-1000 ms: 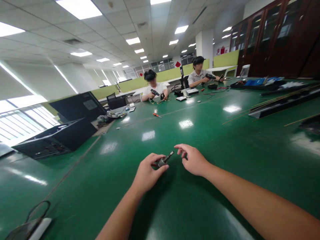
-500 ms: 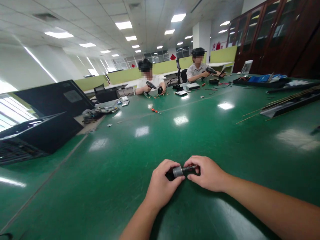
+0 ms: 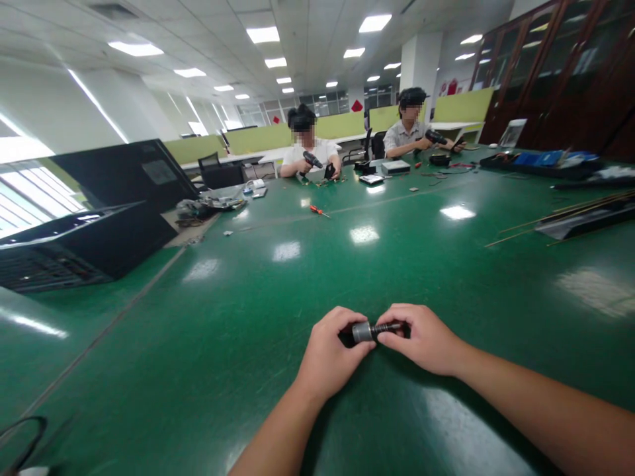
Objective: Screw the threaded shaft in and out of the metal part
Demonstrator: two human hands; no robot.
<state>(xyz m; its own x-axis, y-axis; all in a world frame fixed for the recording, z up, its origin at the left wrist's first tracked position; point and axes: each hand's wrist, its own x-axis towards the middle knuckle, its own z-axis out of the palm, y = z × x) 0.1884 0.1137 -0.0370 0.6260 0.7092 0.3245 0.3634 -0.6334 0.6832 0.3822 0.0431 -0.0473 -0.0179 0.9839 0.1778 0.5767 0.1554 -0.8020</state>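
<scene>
Low in the head view, my left hand (image 3: 327, 350) is closed around a short grey metal cylinder (image 3: 362, 332), thumb below and fingers above. A dark ribbed shaft (image 3: 385, 328) sticks out of its right end. The fingers of my right hand (image 3: 429, 340) are closed on this shaft, the thumb against its near side. Cylinder and shaft lie in one line, roughly level, just over the green table (image 3: 248, 291). My fingers hide both outer ends, and the exact kind of part cannot be made out.
Two people (image 3: 308, 149) sit across the table, each with a power drill (image 3: 312, 159). An orange screwdriver (image 3: 318, 211) lies mid-table. To the left stands a black open case (image 3: 114, 248); thin rods (image 3: 570, 218) and a dark tray (image 3: 536, 165) lie right.
My view has swung slightly left, so everything appears farther right. The right thumb has come up against the shaft, and the right fingers look more closed on it. The left grip stays the same.
</scene>
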